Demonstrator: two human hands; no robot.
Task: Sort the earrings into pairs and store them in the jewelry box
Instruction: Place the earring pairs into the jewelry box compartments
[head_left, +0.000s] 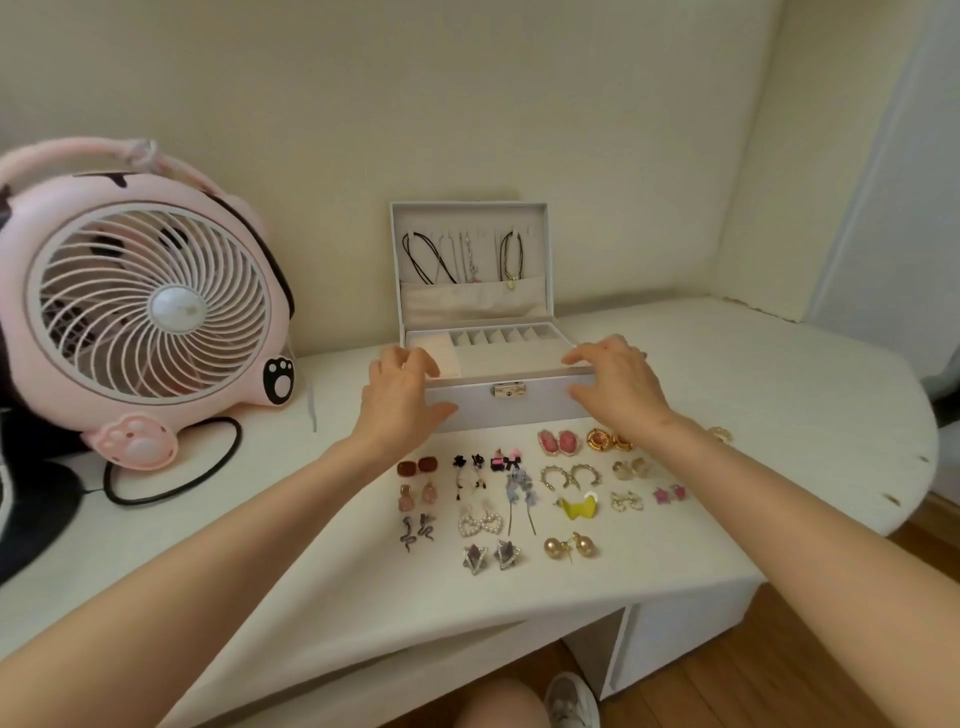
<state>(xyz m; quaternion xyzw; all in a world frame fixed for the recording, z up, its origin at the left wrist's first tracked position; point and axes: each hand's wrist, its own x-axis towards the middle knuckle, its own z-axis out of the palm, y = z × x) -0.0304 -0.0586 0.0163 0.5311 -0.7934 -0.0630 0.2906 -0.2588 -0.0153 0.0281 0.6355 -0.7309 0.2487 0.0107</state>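
Hands: two, bare, set apart. Left hand (400, 395) grips the front-left corner of the jewelry box (478, 411), fingers over the rim, thumb on the front wall. Right hand (621, 387) grips the front-right corner likewise.

Jewelry box: white, lid raised, at 12 o'clock on the tabletop (311, 571). Its long axis runs 9 to 3 between the hands. Latch (509, 389) at centre front; necklaces (431, 260) hang inside the lid.

Earrings (480, 524): laid in pairs, in rows, at 6 o'clock from the box, between and under the forearms. None seen in the tray.

Judgement: pairing looks done, storing not begun. A hand must draw back toward 6 o'clock. The right is nearer the pink oval pair (557, 442), the left nearer the brown square pair (417, 466).

Pink fan (150, 306): 9 o'clock, well apart.
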